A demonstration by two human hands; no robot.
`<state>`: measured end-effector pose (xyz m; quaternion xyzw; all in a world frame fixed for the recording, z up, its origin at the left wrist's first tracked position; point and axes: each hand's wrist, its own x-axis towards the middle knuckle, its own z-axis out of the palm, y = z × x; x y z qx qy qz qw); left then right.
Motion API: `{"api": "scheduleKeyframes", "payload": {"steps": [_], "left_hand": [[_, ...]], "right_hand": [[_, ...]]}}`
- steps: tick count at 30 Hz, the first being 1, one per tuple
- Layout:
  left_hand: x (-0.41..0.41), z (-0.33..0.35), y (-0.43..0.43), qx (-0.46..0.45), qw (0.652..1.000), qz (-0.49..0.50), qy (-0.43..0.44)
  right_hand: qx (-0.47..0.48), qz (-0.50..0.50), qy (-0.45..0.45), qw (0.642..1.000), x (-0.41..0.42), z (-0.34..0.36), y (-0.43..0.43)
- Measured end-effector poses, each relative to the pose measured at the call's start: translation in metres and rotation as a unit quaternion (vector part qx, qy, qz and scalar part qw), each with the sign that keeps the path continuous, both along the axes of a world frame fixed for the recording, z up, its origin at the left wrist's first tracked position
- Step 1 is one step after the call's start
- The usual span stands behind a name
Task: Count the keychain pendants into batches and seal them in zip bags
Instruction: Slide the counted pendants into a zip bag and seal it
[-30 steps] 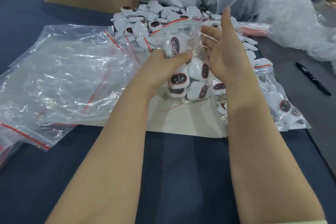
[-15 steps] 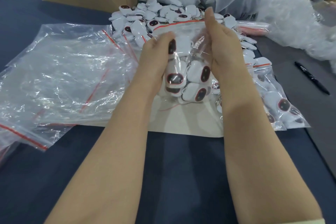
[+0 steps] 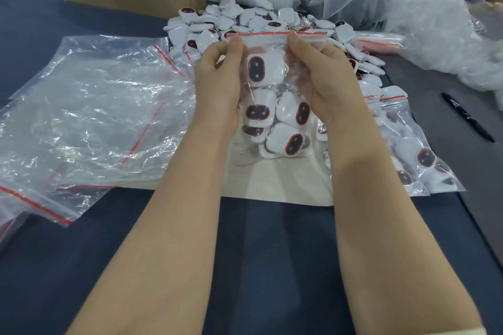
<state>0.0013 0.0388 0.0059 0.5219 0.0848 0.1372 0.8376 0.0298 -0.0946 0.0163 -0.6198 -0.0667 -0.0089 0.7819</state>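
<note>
Head view: clear plastic zip bag (image 3: 268, 47), red seal strip (image 3: 261, 34) running 9–3 o'clock. Left hand (image 3: 217, 76) pinches 9 o'clock end; right hand (image 3: 324, 73) pinches mid-strip, unpinched length toward 3 o'clock.

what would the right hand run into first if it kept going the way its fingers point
Likely the loose pendant pile right behind the zip bag that the right hand pinches; depth is unclear.

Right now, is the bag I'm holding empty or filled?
Partly filled: white pendants show through the clear zip bag that the left hand and right hand pinch.
</note>
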Motion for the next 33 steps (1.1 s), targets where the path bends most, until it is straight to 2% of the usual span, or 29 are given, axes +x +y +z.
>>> {"api": "scheduleKeyframes", "payload": {"steps": [2, 7, 17, 23, 33], "left_hand": [[0.000, -0.001, 0.000, 0.025, 1.000, 0.017, -0.005], [0.000, -0.003, 0.000, 0.032, 0.999, 0.022, -0.015], [0.002, -0.002, 0.000, 0.019, 1.000, 0.017, -0.003], [-0.002, 0.000, -0.002, 0.051, 0.998, -0.021, -0.005], [-0.005, 0.005, -0.005, 0.062, 0.998, -0.010, 0.022]], "right_hand": [[0.017, 0.009, 0.012, 1.000, 0.000, 0.000, 0.001], [-0.043, 0.041, 0.017, 0.998, -0.004, 0.001, 0.002], [-0.014, 0.013, 0.040, 0.999, -0.006, 0.002, 0.008], [-0.005, 0.015, 0.044, 0.999, -0.009, 0.003, 0.011], [-0.049, -0.015, 0.043, 0.998, -0.012, 0.006, 0.015]]}}
